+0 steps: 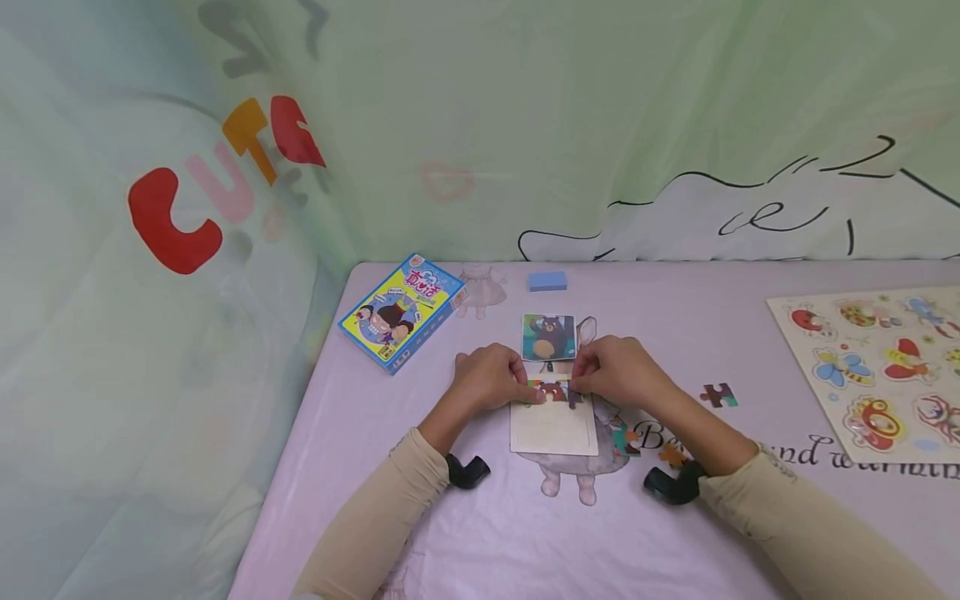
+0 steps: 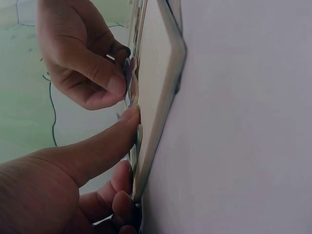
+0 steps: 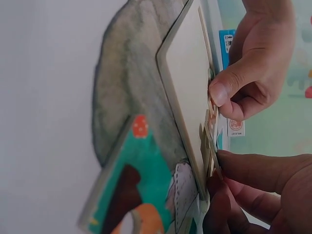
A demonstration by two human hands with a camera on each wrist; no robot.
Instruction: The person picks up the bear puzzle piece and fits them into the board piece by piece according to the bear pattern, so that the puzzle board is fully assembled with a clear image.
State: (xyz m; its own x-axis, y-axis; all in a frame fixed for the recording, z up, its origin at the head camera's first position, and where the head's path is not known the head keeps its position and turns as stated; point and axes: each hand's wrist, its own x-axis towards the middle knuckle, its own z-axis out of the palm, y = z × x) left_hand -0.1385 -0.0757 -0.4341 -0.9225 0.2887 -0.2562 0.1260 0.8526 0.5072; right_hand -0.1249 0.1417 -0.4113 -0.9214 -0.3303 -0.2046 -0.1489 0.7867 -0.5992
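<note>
A pale puzzle tray [image 1: 555,433] lies on the table, with puzzle pieces showing part of a brown bear [image 1: 552,388] along its far edge. My left hand [image 1: 491,375] grips the tray's far left side, thumb on the pieces and the other fingers at the edge. Between thumb and fingers, my right hand [image 1: 618,371] pinches a puzzle piece [image 3: 212,148], tilted over the tray's far right part. Just beyond the tray is a picture card of a bear [image 1: 550,337]. Loose puzzle pieces lie to the right: one dark [image 1: 720,395], one green [image 1: 626,439], one orange [image 1: 673,454].
A blue and yellow box [image 1: 401,312] sits at the back left. Near the table's far edge lies a small blue block [image 1: 547,281]. On the right is a wooden board with insect pictures [image 1: 885,367]. Curtains [image 1: 480,125] hang behind and to the left.
</note>
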